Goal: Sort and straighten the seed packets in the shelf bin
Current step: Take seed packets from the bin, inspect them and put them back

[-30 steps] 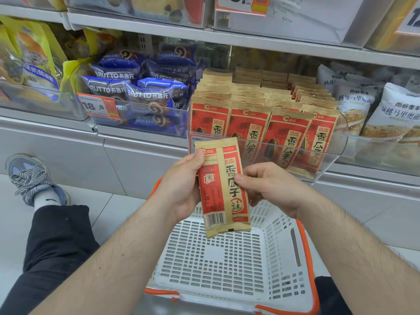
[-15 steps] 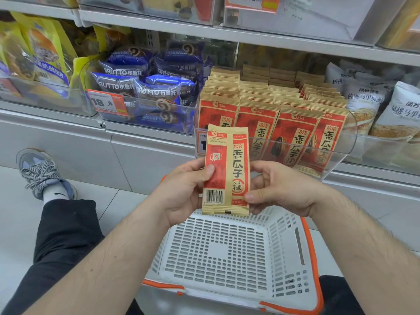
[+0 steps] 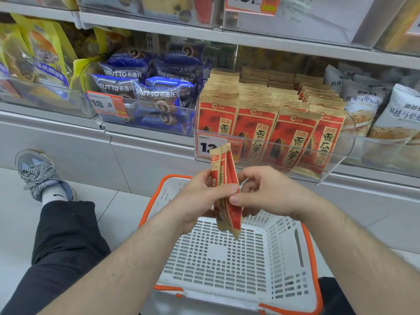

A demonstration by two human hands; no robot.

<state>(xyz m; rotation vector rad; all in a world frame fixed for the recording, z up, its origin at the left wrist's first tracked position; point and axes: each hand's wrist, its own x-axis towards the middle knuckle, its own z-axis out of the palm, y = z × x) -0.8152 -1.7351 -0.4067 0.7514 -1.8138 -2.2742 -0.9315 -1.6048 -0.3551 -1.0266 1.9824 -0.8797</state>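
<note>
Two or three red-and-tan seed packets (image 3: pixel 223 176) stand nearly edge-on between my hands, above the basket. My left hand (image 3: pixel 200 198) grips them from the left, its thumb across their face. My right hand (image 3: pixel 266 192) pinches their right edge with thumb and forefinger. Just beyond, a clear shelf bin (image 3: pixel 341 155) holds several rows of the same red seed packets (image 3: pixel 254 130) standing upright, the right-hand rows leaning slightly.
A white slotted basket with an orange rim (image 3: pixel 309 244) sits on the floor below my hands. Blue bread packs (image 3: pixel 141 89) fill the bin to the left, white bags (image 3: pixel 395 119) the one to the right. My leg and shoe (image 3: pixel 38 176) lie at the left.
The packets were held flat, facing me, and are now turned nearly edge-on. My right hand moved from their lower right corner to pinch their edge. The view came closer to the shelf.
</note>
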